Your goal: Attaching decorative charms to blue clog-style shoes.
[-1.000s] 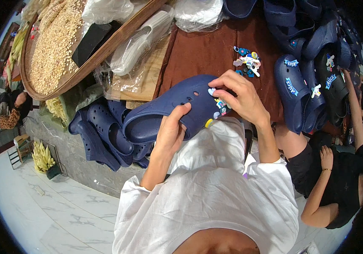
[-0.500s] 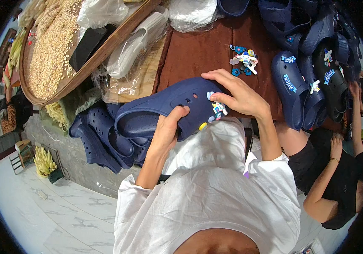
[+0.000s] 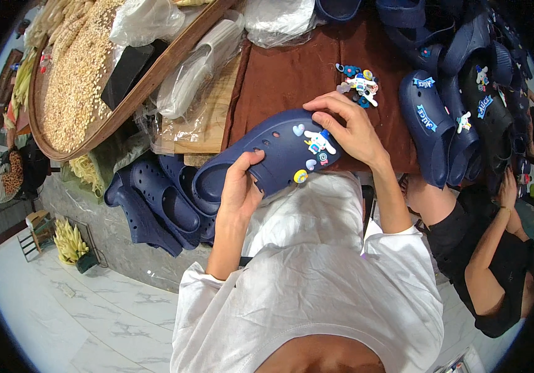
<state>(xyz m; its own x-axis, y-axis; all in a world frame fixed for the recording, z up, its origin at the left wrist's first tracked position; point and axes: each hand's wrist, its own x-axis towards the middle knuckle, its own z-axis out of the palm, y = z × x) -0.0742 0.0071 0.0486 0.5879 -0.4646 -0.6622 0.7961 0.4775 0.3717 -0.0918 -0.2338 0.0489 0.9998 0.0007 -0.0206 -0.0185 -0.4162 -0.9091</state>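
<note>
A navy blue clog (image 3: 251, 152) is held over my lap with its toe to the right. My left hand (image 3: 240, 183) grips the near side of the clog, thumb lying on the holed upper. At the toe, my right hand (image 3: 351, 133) holds the far edge, fingers curled over it and partly hidden. On the upper sit several shoe charms: a pale heart (image 3: 298, 130), a white cartoon figure with blue (image 3: 320, 142), and a yellow round charm (image 3: 301, 176). Beyond my right hand, a cluster of loose charms (image 3: 360, 86) lies on the brown cloth (image 3: 279, 81).
Navy clogs (image 3: 155, 199) lie left of my lap; decorated navy clogs (image 3: 425, 127) and a black clog (image 3: 489, 118) stand at right. A woven tray (image 3: 155, 71) of grains and a plastic-wrapped white clog (image 3: 198, 71) are far left. Another person's arm (image 3: 491, 248) reaches in at right.
The clog has shifted right and turned so its upper and charms show more fully. Both my hands stay on it. The other person's arms at right have moved.
</note>
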